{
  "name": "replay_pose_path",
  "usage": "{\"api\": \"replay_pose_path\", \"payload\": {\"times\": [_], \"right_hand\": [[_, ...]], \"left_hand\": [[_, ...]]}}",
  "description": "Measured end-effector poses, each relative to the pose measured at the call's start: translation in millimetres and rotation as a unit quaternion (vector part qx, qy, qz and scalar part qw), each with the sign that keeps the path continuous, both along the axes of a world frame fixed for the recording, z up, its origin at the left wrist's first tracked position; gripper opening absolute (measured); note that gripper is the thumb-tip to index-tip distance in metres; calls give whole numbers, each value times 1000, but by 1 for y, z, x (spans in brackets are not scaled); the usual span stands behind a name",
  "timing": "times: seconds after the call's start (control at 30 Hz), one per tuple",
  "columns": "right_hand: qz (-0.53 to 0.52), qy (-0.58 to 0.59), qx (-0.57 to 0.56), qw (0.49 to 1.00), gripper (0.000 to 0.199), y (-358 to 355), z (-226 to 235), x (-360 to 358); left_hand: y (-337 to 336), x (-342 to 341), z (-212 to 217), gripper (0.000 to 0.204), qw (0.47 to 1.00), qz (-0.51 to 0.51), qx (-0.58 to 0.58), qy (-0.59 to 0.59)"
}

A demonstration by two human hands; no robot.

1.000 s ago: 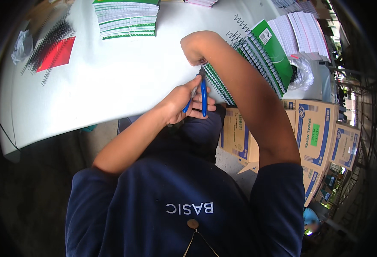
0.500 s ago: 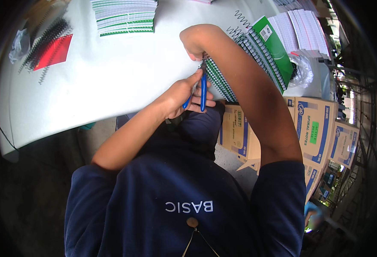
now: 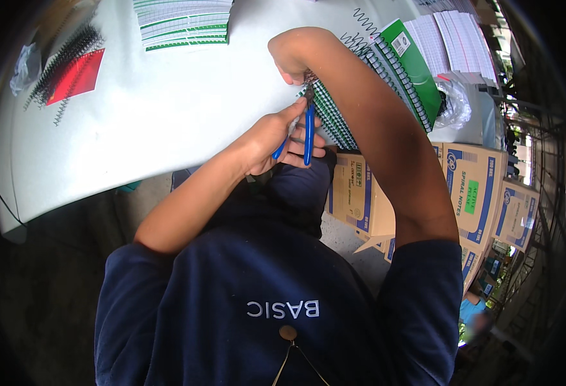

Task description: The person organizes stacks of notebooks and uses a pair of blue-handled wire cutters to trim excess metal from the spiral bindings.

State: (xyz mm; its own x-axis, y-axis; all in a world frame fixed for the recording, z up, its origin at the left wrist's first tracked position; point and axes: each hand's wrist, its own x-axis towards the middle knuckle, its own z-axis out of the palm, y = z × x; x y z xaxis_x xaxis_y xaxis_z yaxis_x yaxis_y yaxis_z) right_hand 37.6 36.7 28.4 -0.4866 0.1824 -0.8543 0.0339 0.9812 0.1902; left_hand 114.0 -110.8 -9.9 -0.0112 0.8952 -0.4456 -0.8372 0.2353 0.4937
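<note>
My left hand is closed around blue-handled pliers, with the handles spread apart. The jaws point away from me, at the end of a dark wire coil on a row of green spiral notebooks. Bent over at the wrist, my right hand is beside the jaws at that same coil end. Its fingers curl downward and are mostly hidden, so what they grip does not show. My right forearm covers part of the notebooks.
On the white table, a stack of unbound green-edged notebooks lies at the back. Black coils lie on a red cover at left. At right are a green-covered notebook, ruled paper stacks and cardboard boxes.
The pliers have shifted slightly to the right, their jaws staying at the coil end. My right hand has moved slightly up and stays bent there. The table's things sit slightly higher and further left in view.
</note>
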Motion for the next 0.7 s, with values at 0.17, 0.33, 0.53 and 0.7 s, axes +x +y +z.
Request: {"api": "replay_pose_path", "payload": {"times": [0.17,0.33,0.53,0.7], "right_hand": [[31,12,-12,999,16,-27,37,0],[23,2,-3,1000,18,-26,36,2],[38,19,119,992,22,-37,37,3],[41,-45,39,997,21,-43,62,-7]], "left_hand": [[-4,-1,-2,54,1000,12,-9,-9],[-3,-1,-3,53,998,-5,-23,51],[-6,3,5,56,999,1,15,31],[-4,-7,-6,53,999,2,35,24]]}}
